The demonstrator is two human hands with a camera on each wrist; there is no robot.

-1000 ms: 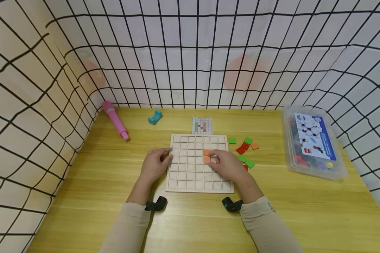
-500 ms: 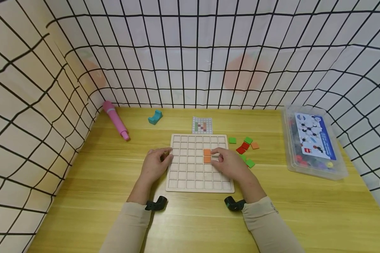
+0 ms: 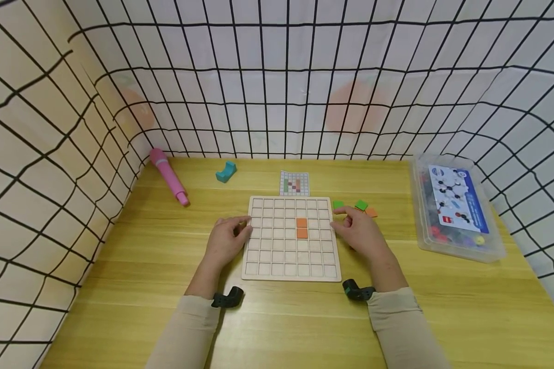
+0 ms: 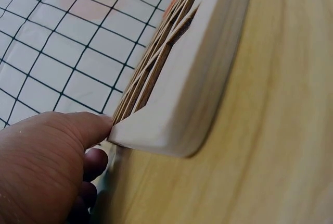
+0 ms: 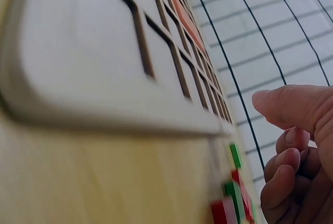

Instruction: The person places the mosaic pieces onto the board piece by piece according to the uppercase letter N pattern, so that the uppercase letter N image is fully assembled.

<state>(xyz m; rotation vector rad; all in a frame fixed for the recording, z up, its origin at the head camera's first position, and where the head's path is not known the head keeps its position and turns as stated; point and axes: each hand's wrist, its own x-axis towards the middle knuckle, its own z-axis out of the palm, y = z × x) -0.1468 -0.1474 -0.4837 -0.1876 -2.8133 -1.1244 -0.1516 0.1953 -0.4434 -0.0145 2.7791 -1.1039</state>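
Observation:
A pale wooden grid board (image 3: 277, 269) lies on the table, with two orange square tiles (image 3: 302, 233) one below the other in neighbouring cells right of its middle. The left hand (image 3: 228, 239) rests at the board's left edge, thumb and index fingertips against it. In the left wrist view the thumb (image 4: 93, 128) meets the board's corner. Over the board's right edge hovers the right hand (image 3: 362, 233), thumb and fingers apart and loosely bent, nothing between them. Green tiles (image 3: 361, 205) and an orange tile (image 3: 371, 212) lie beyond it; red tiles (image 5: 223, 211) show in the right wrist view.
A printed pattern card (image 3: 295, 184) lies behind the board. Farther left are a teal curved block (image 3: 226, 171) and a pink microphone-shaped object (image 3: 168, 175). A lidded clear plastic box (image 3: 459, 205) stands at the right. Black wire mesh (image 3: 286, 87) encloses the table's back and sides.
The right hand has drawn away from the two orange tiles and moved right, off the board's cells towards the loose tiles, now hiding some. The left hand has stayed in place.

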